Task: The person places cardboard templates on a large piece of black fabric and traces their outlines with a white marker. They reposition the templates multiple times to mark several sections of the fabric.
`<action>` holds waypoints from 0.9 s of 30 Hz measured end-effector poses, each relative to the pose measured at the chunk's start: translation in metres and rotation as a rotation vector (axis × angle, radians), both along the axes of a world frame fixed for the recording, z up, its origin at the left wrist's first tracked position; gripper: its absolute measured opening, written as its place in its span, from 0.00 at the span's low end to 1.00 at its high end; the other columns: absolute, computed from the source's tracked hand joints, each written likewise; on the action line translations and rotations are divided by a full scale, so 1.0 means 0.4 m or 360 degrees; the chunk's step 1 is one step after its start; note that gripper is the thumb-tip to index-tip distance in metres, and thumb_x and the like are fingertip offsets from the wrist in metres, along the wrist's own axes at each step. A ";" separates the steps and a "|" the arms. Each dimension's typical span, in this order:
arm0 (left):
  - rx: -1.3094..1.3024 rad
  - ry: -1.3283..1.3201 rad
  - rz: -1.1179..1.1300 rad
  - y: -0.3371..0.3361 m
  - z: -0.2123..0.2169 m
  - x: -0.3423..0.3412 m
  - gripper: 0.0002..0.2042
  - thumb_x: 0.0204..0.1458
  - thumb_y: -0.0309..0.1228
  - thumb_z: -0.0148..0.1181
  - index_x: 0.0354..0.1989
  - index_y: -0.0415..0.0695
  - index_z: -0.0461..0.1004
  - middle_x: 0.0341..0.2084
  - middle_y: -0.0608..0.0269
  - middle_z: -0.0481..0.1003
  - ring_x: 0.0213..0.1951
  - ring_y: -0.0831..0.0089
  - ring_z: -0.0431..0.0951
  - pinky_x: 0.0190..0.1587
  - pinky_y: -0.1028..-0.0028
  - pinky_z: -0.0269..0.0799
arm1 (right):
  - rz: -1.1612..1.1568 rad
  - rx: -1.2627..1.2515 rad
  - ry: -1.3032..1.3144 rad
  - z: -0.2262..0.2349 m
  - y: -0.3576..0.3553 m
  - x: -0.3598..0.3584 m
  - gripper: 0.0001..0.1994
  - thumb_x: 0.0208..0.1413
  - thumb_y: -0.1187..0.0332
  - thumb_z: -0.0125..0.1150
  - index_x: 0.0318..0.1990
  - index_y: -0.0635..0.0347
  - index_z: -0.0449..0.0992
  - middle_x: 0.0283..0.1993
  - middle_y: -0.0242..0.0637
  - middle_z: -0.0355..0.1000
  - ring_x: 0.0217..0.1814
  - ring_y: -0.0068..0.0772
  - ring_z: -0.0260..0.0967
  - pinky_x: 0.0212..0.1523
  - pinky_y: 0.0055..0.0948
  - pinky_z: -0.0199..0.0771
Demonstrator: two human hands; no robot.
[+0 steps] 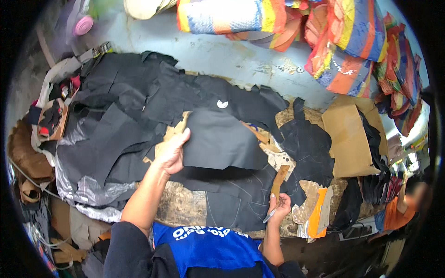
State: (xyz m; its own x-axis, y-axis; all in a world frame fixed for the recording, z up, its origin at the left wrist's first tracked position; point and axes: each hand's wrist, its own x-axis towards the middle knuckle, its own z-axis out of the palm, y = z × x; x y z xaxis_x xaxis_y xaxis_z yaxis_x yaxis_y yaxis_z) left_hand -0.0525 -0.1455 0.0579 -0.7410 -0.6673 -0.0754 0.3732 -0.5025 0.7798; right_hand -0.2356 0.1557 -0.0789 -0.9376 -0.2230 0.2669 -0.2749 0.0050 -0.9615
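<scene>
My left hand point(172, 150) grips the left edge of a black sheet of material point(220, 141), fabric or leather, raised a little over the work surface. Between the fingers of my right hand point(279, 206) is a slim silver pen-like tool point(268, 216); its exact kind is hard to make out. The lower end of a brown cardboard strip point(278, 180) meets those fingers, and I cannot tell whether they hold it too. Just above lies a pale template with holes point(279, 160). Beneath the raised sheet, a black piece with thin drawn lines point(227, 204) covers the worn board.
Black material point(111, 143) is heaped at the left. An open cardboard box point(345, 136) with dark pieces stands at the right, above orange and white cards point(317, 217). Striped woven sacks point(352, 32) line the far wall. A person in orange point(396, 213) is at the far right.
</scene>
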 end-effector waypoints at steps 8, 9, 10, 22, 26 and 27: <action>-0.2427 -0.1988 -0.0126 0.131 -0.245 0.129 0.33 0.52 0.53 0.50 0.64 0.49 0.55 0.66 0.51 0.48 0.68 0.58 0.43 0.63 0.42 0.37 | -0.0008 0.0032 -0.0029 -0.002 0.006 -0.012 0.10 0.50 0.79 0.61 0.37 0.63 0.66 0.34 0.33 0.68 0.32 0.21 0.66 0.33 0.18 0.68; -0.2368 -0.1898 -0.0132 0.133 -0.252 0.130 0.33 0.52 0.55 0.48 0.64 0.51 0.55 0.67 0.53 0.46 0.69 0.60 0.41 0.62 0.39 0.35 | -0.0007 -0.0033 0.0016 -0.002 -0.002 -0.029 0.10 0.51 0.80 0.61 0.37 0.63 0.66 0.35 0.33 0.67 0.34 0.22 0.66 0.36 0.19 0.68; -0.2401 -0.1873 -0.0090 0.139 -0.249 0.153 0.33 0.52 0.53 0.51 0.64 0.50 0.57 0.66 0.54 0.47 0.68 0.58 0.43 0.63 0.42 0.36 | 0.0028 0.0010 -0.0050 -0.005 -0.001 -0.027 0.10 0.51 0.80 0.61 0.37 0.64 0.66 0.35 0.33 0.67 0.35 0.22 0.65 0.38 0.19 0.68; -0.1488 -0.3034 0.0943 -0.131 -0.063 0.492 0.34 0.38 0.38 0.68 0.59 0.53 0.64 0.58 0.44 0.60 0.59 0.49 0.60 0.57 0.53 0.59 | 0.0001 0.0008 0.0197 -0.063 0.005 -0.058 0.11 0.51 0.81 0.60 0.39 0.62 0.66 0.34 0.30 0.67 0.32 0.18 0.64 0.29 0.16 0.66; -0.1633 -0.2618 0.0656 -0.185 -0.036 0.580 0.21 0.46 0.33 0.61 0.51 0.48 0.73 0.50 0.48 0.71 0.52 0.50 0.69 0.55 0.67 0.64 | 0.0024 -0.0010 0.0247 -0.060 0.003 -0.058 0.11 0.51 0.79 0.61 0.40 0.62 0.66 0.34 0.30 0.68 0.28 0.16 0.64 0.23 0.14 0.64; -0.1538 -0.2481 0.0743 -0.187 -0.032 0.587 0.20 0.47 0.32 0.60 0.51 0.47 0.73 0.48 0.47 0.72 0.51 0.50 0.70 0.55 0.67 0.64 | 0.0037 0.0010 0.0085 -0.049 0.006 -0.051 0.12 0.51 0.79 0.61 0.42 0.64 0.66 0.36 0.33 0.68 0.33 0.21 0.65 0.31 0.18 0.65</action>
